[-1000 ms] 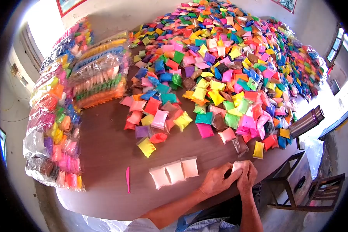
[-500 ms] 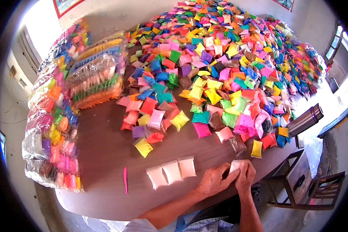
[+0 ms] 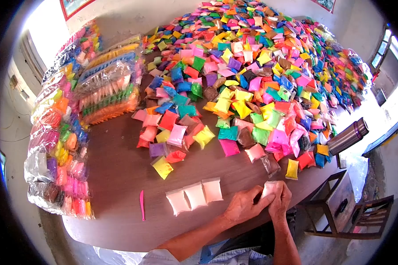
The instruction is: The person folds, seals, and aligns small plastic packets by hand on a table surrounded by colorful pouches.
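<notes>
Near the front edge of the table, my left hand (image 3: 246,206) and my right hand (image 3: 279,201) pinch one small pale pink packet (image 3: 269,189) between them. Its top sticks up above the fingers, and the rest is hidden by them. To the left of my hands, several pale packets (image 3: 195,195) lie side by side in a row. Further left a pink plastic knife-shaped tool (image 3: 142,205) rests on the tabletop.
A big heap of colourful packets (image 3: 252,57) covers the back of the table (image 3: 119,176). Bagged packets (image 3: 62,150) and stacked filled strips (image 3: 108,84) line the left side. A metal flask (image 3: 348,136) stands at the right, near a wooden chair (image 3: 371,216).
The view has shifted very slightly. Both hands stay almost in the same place, and the held packet shows a little more between the fingers.
</notes>
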The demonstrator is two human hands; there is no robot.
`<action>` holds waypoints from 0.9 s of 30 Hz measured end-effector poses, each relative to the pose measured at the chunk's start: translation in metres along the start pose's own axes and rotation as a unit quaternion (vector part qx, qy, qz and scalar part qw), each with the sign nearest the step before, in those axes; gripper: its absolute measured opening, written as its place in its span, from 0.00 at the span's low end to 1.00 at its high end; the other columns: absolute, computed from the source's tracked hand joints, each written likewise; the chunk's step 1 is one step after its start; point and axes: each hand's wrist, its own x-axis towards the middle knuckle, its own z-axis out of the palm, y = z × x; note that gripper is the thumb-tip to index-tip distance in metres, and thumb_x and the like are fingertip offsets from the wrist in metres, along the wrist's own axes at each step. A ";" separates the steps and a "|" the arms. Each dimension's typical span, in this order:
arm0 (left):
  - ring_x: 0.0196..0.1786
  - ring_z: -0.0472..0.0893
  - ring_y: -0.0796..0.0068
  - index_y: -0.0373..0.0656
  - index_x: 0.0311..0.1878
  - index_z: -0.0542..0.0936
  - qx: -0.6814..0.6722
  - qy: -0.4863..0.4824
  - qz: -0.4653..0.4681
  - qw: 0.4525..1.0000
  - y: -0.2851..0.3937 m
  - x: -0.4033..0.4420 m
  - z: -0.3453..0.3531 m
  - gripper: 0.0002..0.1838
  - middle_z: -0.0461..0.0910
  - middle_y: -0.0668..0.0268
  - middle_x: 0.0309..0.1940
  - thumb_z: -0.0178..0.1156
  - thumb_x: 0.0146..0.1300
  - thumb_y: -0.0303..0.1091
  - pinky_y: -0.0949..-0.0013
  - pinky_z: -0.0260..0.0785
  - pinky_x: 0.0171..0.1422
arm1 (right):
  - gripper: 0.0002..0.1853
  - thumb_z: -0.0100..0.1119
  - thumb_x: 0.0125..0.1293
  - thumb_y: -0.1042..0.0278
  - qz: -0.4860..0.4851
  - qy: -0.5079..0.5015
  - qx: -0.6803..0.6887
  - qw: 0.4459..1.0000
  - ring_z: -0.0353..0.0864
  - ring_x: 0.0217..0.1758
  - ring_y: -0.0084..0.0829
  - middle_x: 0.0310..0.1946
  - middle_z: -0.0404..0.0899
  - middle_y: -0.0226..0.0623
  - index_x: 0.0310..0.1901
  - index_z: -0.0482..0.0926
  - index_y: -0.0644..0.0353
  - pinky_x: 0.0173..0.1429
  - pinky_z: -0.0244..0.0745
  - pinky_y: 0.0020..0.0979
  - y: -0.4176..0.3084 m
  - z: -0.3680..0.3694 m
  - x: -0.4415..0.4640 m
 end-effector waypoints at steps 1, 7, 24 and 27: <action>0.36 0.84 0.38 0.36 0.40 0.80 -0.004 -0.029 -0.028 0.999 0.003 0.000 -0.002 0.19 0.83 0.42 0.31 0.64 0.71 0.46 0.46 0.76 0.39 | 0.20 0.46 0.83 0.59 0.001 0.006 0.015 1.000 0.78 0.36 0.24 0.33 0.83 0.32 0.40 0.81 0.66 0.42 0.75 0.30 0.000 0.000 0.000; 0.36 0.84 0.39 0.36 0.42 0.81 0.004 -0.007 -0.014 1.000 0.000 0.000 0.000 0.18 0.84 0.43 0.33 0.63 0.72 0.46 0.46 0.77 0.40 | 0.22 0.43 0.84 0.55 0.017 -0.008 0.031 0.999 0.74 0.36 0.23 0.32 0.79 0.30 0.39 0.79 0.64 0.41 0.71 0.30 -0.006 0.003 0.000; 0.23 0.81 0.56 0.35 0.39 0.82 -0.004 0.043 0.026 0.999 -0.010 -0.001 0.006 0.16 0.79 0.52 0.23 0.69 0.69 0.41 0.57 0.73 0.29 | 0.15 0.48 0.80 0.65 0.013 -0.003 0.025 1.000 0.78 0.38 0.22 0.35 0.83 0.33 0.43 0.82 0.66 0.43 0.75 0.28 -0.014 0.001 0.001; 0.23 0.80 0.58 0.35 0.39 0.81 -0.012 0.042 0.030 0.999 -0.008 -0.001 0.006 0.15 0.78 0.52 0.22 0.68 0.69 0.40 0.58 0.72 0.29 | 0.14 0.49 0.79 0.66 -0.006 -0.001 0.027 1.000 0.78 0.38 0.22 0.35 0.83 0.33 0.43 0.81 0.66 0.43 0.75 0.28 -0.010 0.000 0.002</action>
